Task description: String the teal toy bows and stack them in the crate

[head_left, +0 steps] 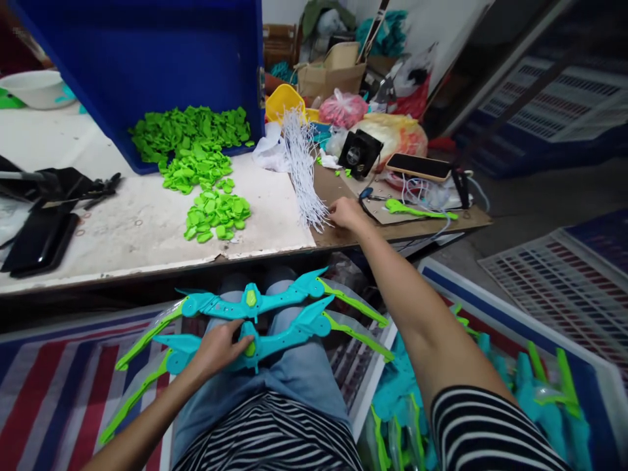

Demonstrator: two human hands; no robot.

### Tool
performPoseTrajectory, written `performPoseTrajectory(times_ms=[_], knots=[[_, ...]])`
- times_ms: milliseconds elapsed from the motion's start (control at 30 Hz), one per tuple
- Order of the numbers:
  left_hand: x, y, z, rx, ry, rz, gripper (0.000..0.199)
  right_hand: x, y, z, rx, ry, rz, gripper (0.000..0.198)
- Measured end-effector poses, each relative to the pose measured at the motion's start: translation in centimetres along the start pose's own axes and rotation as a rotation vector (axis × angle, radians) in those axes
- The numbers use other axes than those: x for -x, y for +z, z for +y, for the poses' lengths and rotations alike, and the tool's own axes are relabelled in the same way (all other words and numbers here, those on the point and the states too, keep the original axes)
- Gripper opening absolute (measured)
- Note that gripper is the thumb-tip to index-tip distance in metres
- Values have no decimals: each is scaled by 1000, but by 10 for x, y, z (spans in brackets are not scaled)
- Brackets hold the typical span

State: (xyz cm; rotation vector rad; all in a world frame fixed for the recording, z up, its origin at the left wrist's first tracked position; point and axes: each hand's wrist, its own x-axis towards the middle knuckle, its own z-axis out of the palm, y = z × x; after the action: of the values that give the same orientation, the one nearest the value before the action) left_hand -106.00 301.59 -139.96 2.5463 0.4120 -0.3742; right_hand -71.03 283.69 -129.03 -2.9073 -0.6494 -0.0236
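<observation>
Two toy bows in turquoise with lime-green limbs rest across my lap, one behind the other. My left hand (223, 350) is closed around the middle of the nearer toy bow (294, 335), its thumb by the green centre piece. The farther toy bow (275, 299) lies just beyond it. On the table, my right hand (347, 214) pinches at the near ends of a bundle of white strings (304, 173); its fingertips are partly hidden. Small lime-green plastic pieces (216, 214) lie in heaps left of the strings.
A tilted blue bin (161, 59) spills green pieces onto the table (275, 216). A black fan (360, 152), a phone (418, 166), cables and bags crowd the right side. Below right, a crate (603, 392) holds more turquoise and green bows. Striped sheeting (63, 392) lies at left.
</observation>
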Motion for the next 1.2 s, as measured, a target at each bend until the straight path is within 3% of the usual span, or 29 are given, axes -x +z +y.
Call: performPoseTrajectory(times_ms=[367, 567, 667, 733, 800, 900, 967, 1033, 1100, 1200], knots=[[0, -3, -1, -71, -34, -9, 43, -10, -13, -2, 20, -40, -75, 21], [4, -21, 2, -21, -27, 139, 40, 2, -26, 27, -77, 1, -104, 20], [7, -33, 12, 116, 38, 341, 41, 36, -27, 55, -248, -5, -227, 15], [11, -36, 27, 218, 112, 391, 41, 77, -22, 78, -451, -9, -391, 17], [15, -29, 46, 321, 176, 288, 39, 130, -12, 100, -655, 4, -555, 24], [17, -2, 79, 457, 221, -95, 34, 214, 11, 124, -907, 89, -671, 35], [13, 24, 102, 541, 229, -374, 29, 261, 29, 130, -1053, 220, -510, 38], [5, 53, 124, 646, 177, -558, 23, 297, 50, 127, -1132, 363, -191, 39], [-7, 80, 143, 784, 43, -631, 18, 322, 71, 119, -1130, 444, 82, 38], [-22, 110, 165, 969, -172, -643, 13, 345, 100, 106, -1054, 445, 245, 36]])
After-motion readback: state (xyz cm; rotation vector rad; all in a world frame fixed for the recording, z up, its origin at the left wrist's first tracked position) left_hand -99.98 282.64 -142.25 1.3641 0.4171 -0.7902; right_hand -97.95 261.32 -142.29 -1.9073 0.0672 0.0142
